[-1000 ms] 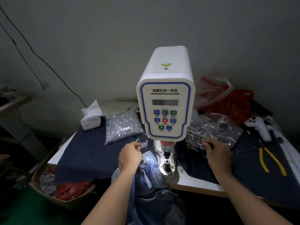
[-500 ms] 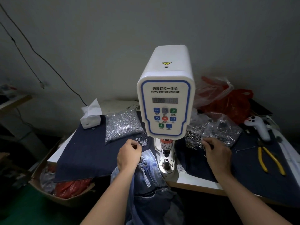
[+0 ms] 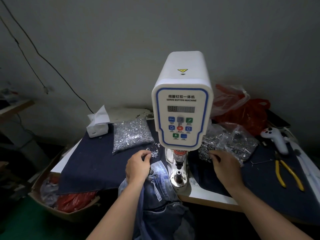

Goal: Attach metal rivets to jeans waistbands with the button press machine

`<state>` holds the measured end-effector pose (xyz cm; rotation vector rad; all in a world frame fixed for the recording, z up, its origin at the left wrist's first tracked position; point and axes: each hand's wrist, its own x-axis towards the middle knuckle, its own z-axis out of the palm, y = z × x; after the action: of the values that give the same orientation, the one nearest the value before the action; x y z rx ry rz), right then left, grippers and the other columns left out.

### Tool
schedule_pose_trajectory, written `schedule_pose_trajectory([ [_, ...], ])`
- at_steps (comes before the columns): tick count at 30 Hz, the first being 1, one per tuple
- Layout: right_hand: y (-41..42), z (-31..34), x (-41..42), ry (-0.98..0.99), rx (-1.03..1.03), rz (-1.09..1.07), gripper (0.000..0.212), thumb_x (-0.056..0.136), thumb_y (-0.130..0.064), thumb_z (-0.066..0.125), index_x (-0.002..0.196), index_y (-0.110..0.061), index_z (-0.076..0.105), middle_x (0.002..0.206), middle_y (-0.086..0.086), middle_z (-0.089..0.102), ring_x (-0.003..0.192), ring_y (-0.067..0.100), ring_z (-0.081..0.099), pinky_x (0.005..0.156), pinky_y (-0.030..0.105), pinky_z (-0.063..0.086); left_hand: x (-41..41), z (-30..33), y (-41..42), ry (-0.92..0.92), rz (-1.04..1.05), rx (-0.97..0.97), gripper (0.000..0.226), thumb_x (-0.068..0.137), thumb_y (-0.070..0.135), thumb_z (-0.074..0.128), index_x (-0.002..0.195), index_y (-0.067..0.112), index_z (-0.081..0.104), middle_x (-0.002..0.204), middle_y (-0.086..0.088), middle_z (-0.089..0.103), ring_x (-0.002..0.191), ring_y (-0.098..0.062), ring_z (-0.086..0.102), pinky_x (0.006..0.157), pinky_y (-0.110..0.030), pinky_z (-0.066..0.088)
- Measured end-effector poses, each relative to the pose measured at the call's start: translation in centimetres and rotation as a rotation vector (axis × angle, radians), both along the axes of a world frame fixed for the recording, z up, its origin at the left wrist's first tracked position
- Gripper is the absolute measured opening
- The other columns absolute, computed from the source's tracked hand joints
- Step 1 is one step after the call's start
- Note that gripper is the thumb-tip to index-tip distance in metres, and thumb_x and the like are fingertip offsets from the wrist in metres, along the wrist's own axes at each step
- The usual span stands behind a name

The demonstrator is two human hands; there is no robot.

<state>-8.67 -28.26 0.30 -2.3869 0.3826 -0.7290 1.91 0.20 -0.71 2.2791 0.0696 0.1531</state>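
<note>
Left of the button press machine (image 3: 182,108), a clear bag (image 3: 132,135) holds silver rivets; left hand (image 3: 137,168) fingers curl at loose rivets (image 3: 153,153). Right hand (image 3: 226,168) fingers curl in the eyelet bag (image 3: 230,144). Jeans (image 3: 158,186) lie before the machine's die.

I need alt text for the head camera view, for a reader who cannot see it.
A person's left hand picks at loose rivets and the right hand reaches into a pile of metal buttons, either side of a white servo button machine. Jeans lie below its empty die on a cloth-covered table.
</note>
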Motion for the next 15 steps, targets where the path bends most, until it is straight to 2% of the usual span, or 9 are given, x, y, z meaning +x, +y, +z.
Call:
schedule_pose_trajectory([
  [3,1.4,0.5,-0.3,0.041,0.103,-0.003,0.023,0.090,0.000,0.067,0.101,-0.015,0.081,0.101,-0.002,0.078,0.094,0.014,0.070,0.084,0.023,0.048,0.0,-0.1,0.0,-0.015,-0.007,-0.009,0.017,0.102,0.030,0.064,0.113,0.038,0.073,0.113,0.017,0.074,0.105,-0.016,0.067,0.083,-0.031,0.047],
  [6,2.6,0.2,-0.8,0.099,0.106,0.021,0.018,0.087,-0.006,0.072,0.093,-0.021,0.081,0.089,-0.009,0.079,0.083,0.011,0.072,0.076,0.028,0.054,0.0,-0.1,0.1,-0.014,-0.023,-0.008,0.020,0.102,0.027,0.062,0.115,0.038,0.073,0.115,0.016,0.073,0.106,-0.016,0.067,0.085,-0.033,0.048],
  [9,3.0,-0.1,-1.0,0.136,0.081,0.016,0.012,0.089,-0.018,0.075,0.099,-0.021,0.081,0.092,-0.006,0.079,0.086,0.015,0.074,0.078,0.031,0.055,0.1,-0.2,0.2,-0.005,-0.025,-0.009,0.015,0.101,0.029,0.064,0.109,0.038,0.074,0.112,0.015,0.073,0.104,-0.016,0.066,0.087,-0.035,0.051],
  [12,3.0,-0.1,-1.2,0.160,0.008,0.015,0.012,0.093,-0.028,0.073,0.097,-0.019,0.080,0.085,-0.003,0.079,0.079,0.019,0.072,0.070,0.031,0.049,-0.1,-0.2,0.3,-0.019,-0.039,-0.036,0.012,0.100,0.029,0.066,0.101,0.040,0.073,0.105,0.018,0.074,0.099,-0.013,0.066,0.082,-0.032,0.049],
  [15,3.1,0.2,-1.5,0.180,0.015,0.041,0.016,0.098,-0.029,0.066,0.092,-0.018,0.076,0.068,-0.008,0.068,0.066,0.014,0.063,0.062,0.029,0.038,-0.1,-0.2,0.3,-0.024,-0.049,-0.048,0.015,0.099,0.029,0.067,0.095,0.043,0.071,0.100,0.021,0.074,0.095,-0.011,0.066,0.079,-0.031,0.049],
])
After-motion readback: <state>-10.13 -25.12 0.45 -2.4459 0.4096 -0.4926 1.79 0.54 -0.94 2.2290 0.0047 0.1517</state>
